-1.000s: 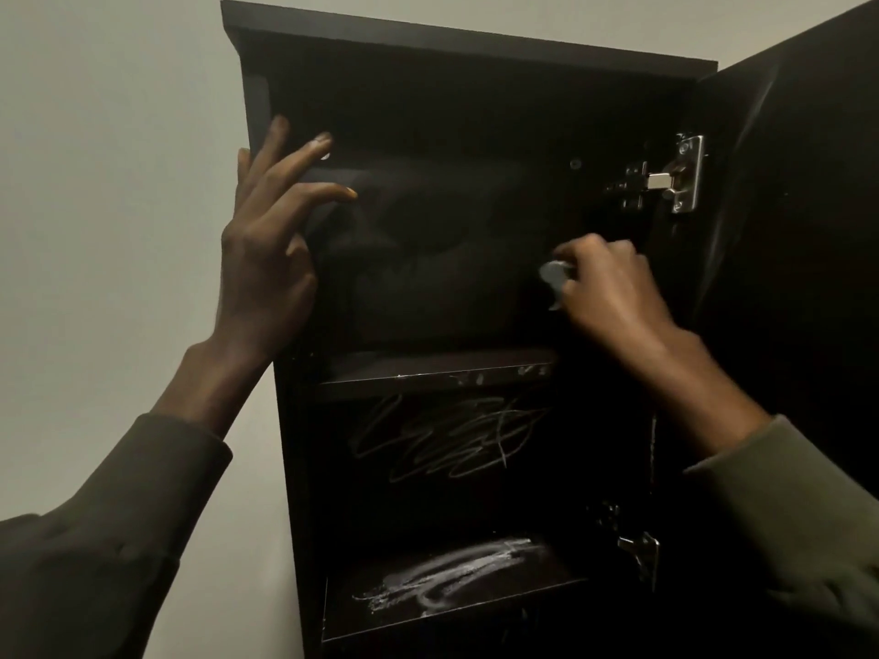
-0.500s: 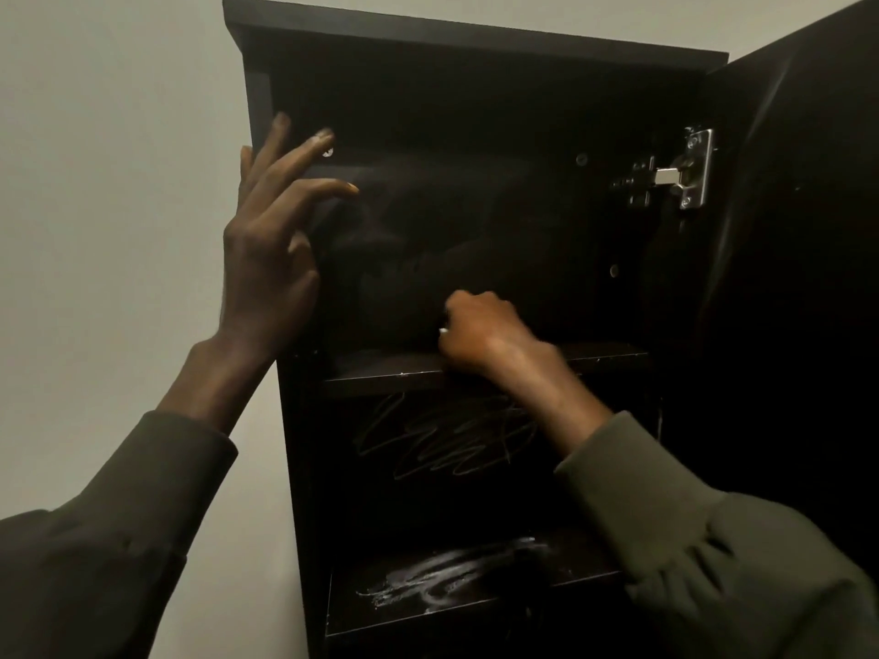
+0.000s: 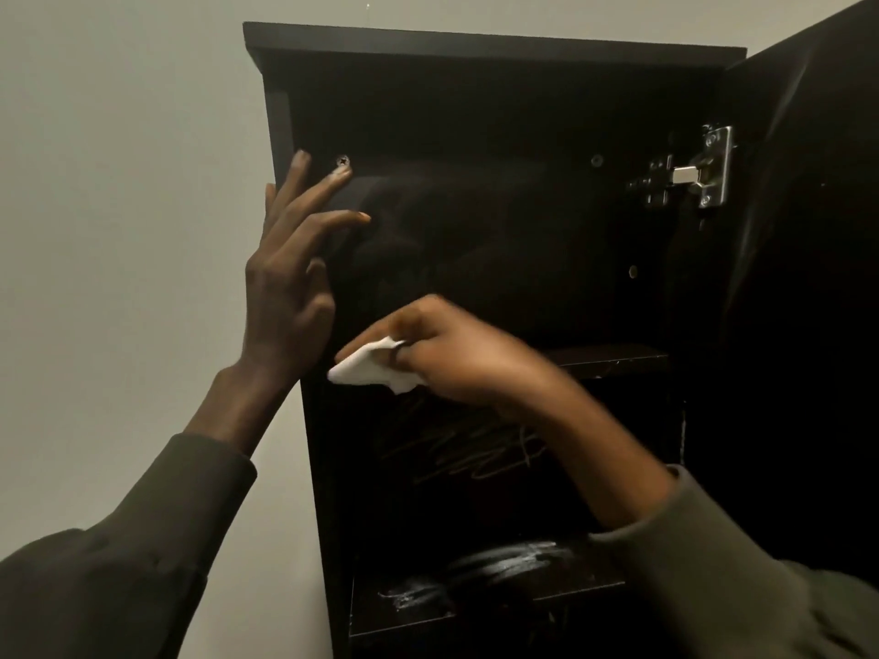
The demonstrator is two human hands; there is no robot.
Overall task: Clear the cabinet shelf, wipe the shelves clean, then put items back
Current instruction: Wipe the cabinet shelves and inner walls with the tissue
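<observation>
A dark wall cabinet [image 3: 494, 45] stands with its door swung out to the right. My left hand [image 3: 290, 283] rests flat with fingers spread against the cabinet's left side edge. My right hand [image 3: 452, 354] is closed around a white cloth [image 3: 366, 366] at the left end of the upper shelf [image 3: 613, 359], blurred by motion. No items stand on the shelves. White scribble marks [image 3: 456, 454] show on the back panel below the upper shelf. White smears [image 3: 490, 568] lie on the lower shelf [image 3: 475, 606].
The cabinet door [image 3: 808, 230] hangs at the right on a metal hinge [image 3: 689, 176]. A plain pale wall [image 3: 119, 183] lies to the left of the cabinet. A screw [image 3: 342, 160] sits in the back panel near my left fingertips.
My right hand has swept with the cloth from the right side of the upper compartment down and leftward along the upper shelf. My left hand has stayed on the cabinet's side.
</observation>
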